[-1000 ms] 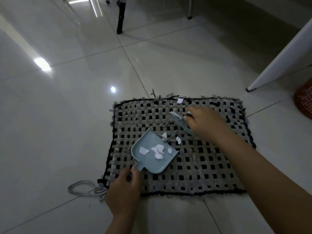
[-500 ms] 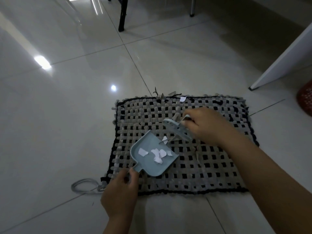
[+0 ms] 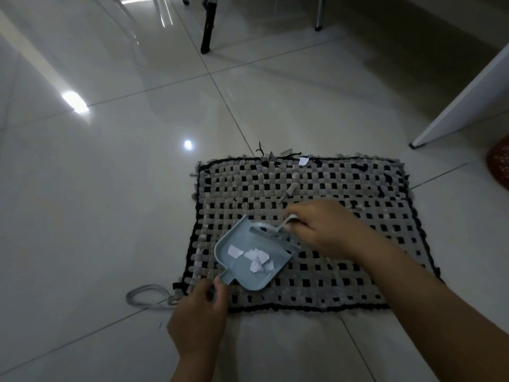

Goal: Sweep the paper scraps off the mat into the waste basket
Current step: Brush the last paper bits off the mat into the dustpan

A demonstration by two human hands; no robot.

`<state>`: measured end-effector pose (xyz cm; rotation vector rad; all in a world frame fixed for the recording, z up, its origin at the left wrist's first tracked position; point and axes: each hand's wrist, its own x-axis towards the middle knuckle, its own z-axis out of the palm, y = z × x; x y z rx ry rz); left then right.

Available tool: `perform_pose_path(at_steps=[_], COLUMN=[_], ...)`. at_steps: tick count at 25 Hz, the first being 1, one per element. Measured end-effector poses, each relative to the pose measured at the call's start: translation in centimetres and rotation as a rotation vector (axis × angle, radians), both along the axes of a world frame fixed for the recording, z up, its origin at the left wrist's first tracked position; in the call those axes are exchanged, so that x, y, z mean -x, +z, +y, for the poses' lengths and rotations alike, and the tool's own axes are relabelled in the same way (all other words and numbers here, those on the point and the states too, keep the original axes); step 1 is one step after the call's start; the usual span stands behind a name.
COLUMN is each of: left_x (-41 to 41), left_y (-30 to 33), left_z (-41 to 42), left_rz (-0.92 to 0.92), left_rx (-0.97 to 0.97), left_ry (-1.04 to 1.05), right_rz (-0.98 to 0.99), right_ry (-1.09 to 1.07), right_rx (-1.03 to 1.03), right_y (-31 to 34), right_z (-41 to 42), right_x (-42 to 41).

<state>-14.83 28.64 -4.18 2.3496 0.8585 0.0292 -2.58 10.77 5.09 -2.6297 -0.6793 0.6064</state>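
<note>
A grey-and-black woven mat lies on the tiled floor. On its front left part rests a small pale-blue dustpan holding several white paper scraps. My left hand grips the dustpan's short handle. My right hand grips a small pale-blue brush whose head sits at the dustpan's open mouth. One more white scrap lies at the mat's far edge. At the right edge of the view shows part of a red waste basket.
A grey cord loop lies on the floor off the mat's front left corner. A black furniture leg and a metal leg stand at the back. A white panel slants down at the right.
My right hand has drawn the brush toward me and left, from mid-mat to the dustpan's mouth. The loose scraps near the mouth now lie inside the pan.
</note>
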Motion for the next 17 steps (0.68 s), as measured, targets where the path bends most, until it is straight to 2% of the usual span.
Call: perform_pose_path(at_steps=[5, 10, 13, 17], left_x=[0.1, -1.8, -5.2, -10.4], left_y=[-0.1, 0.9, 1.3, 0.8], left_z=[0.3, 0.2, -0.9, -3.3], left_rz=[-0.013, -0.101, -0.075, -0.072], left_rx=[0.133, 0.184, 0.132, 0.144], left_ry=[0.007, 0.008, -0.086, -0.150], right_rz=[-0.152, -0.366, -0.370, -0.351], right_ry=[-0.303, -0.570, -0.578, -0.425], right_rx=[-0.037, 0.051, 0.090, 0.195], right_y=[0.6, -0.6, -1.0, -2.1], right_z=[-3.4, -6.9, -6.7, -4.7], right_x=[-1.3, -5.1, -7.9, -11.9])
